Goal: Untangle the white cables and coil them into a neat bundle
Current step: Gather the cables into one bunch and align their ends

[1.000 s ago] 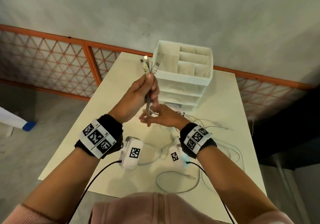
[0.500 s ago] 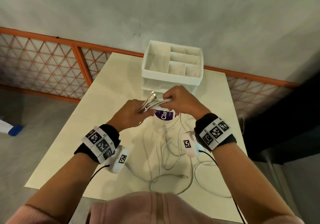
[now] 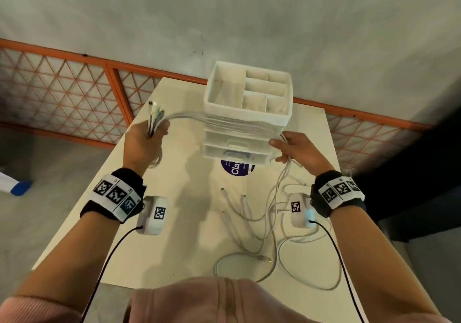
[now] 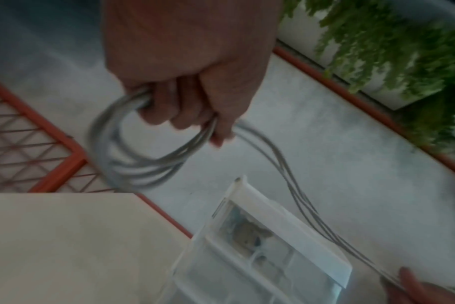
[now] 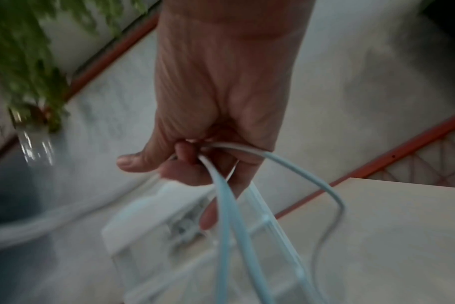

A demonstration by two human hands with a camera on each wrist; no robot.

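Note:
Several white cables [image 3: 224,122] stretch in the air between my two hands, in front of the white organizer. My left hand [image 3: 147,138] grips their plug ends, which stick up above the fist, and a loop of cable [image 4: 133,160] hangs below its curled fingers [image 4: 185,111]. My right hand [image 3: 296,148] pinches the same strands [image 5: 221,185] at the right, thumb against fingers. Past the right hand the cables [image 3: 262,218] drop to the table [image 3: 174,248] and lie there in loose tangled loops.
A white drawer organizer [image 3: 247,108] with open top compartments stands at the table's far middle, a round purple-labelled lid [image 3: 237,169] lying in front of it. An orange mesh fence [image 3: 74,93] runs behind. The table's left and right edges drop to grey floor.
My hands, close together half a second ago, have pulled apart: the left up and to the left, the right out to the right. The cables are now drawn out between them.

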